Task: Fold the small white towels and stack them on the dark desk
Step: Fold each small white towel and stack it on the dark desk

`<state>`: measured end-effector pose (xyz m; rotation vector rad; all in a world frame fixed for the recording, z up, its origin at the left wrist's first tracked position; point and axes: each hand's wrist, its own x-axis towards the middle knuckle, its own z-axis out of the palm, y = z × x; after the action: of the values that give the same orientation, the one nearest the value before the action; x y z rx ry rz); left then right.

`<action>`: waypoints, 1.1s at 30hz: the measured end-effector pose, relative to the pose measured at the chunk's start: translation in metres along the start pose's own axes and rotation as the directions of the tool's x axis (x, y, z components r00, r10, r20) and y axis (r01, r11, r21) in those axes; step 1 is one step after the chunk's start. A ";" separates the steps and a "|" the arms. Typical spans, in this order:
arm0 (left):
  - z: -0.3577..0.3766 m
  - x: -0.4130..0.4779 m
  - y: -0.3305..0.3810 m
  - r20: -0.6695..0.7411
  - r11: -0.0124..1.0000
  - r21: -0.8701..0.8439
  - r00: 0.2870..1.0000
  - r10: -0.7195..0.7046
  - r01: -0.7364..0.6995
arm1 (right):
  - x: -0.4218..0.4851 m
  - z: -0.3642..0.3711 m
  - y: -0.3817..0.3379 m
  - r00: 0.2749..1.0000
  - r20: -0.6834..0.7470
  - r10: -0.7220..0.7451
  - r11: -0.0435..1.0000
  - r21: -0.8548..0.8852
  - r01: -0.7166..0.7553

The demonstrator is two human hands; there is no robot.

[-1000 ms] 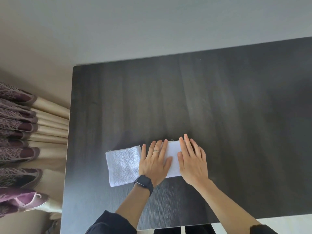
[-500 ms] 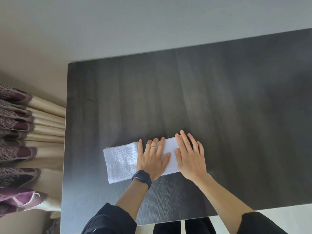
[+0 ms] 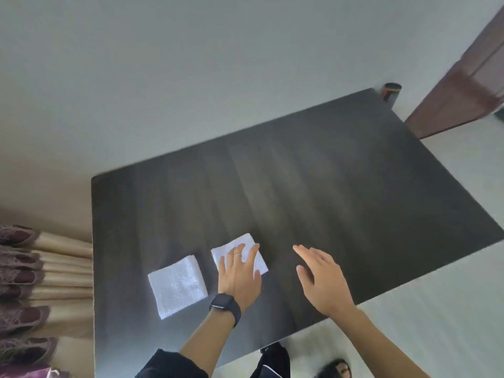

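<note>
Two folded white towels lie near the front left of the dark desk [image 3: 327, 186]. The left towel [image 3: 177, 286] is a bare square with nothing touching it. My left hand [image 3: 240, 274], with a ring and a dark watch, lies flat with straight fingers on the right towel [image 3: 237, 248], covering its near half. My right hand [image 3: 320, 276] hovers over the desk to the right of that towel, fingers straight and spread, holding nothing.
Beige and maroon curtains [image 3: 32, 282] hang along the desk's left edge. A dark cylindrical can [image 3: 390, 91] stands past the desk's far right corner, beside a brown door [image 3: 463, 85]. Pale floor shows at the lower right, with dark footwear [image 3: 332, 369] below the front edge.
The view has swung right and tilted. My right hand has lifted off the towel and moved right. The towels now lie as two separate squares with a gap between them.
</note>
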<state>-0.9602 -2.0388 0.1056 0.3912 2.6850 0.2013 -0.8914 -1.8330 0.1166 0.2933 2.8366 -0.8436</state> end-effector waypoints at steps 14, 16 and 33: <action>-0.019 -0.062 0.396 -0.013 0.713 0.022 0.713 0.701 -0.700 | -0.276 -0.209 0.216 0.629 -0.631 0.454 0.875 0.180 -0.450; -0.019 -0.087 0.465 -0.051 0.619 0.034 0.617 0.785 -0.785 | -0.321 -0.235 0.250 0.515 -0.709 0.482 0.844 0.218 -0.490; 0.016 -0.260 0.941 -0.194 -0.043 -0.024 -0.038 0.980 -0.999 | -0.596 -0.431 0.487 -0.115 -0.885 0.451 0.572 0.386 -0.724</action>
<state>-0.4995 -1.2215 0.3774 2.3475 1.7418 0.8662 -0.2454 -1.2777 0.3469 2.7400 2.7876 0.0820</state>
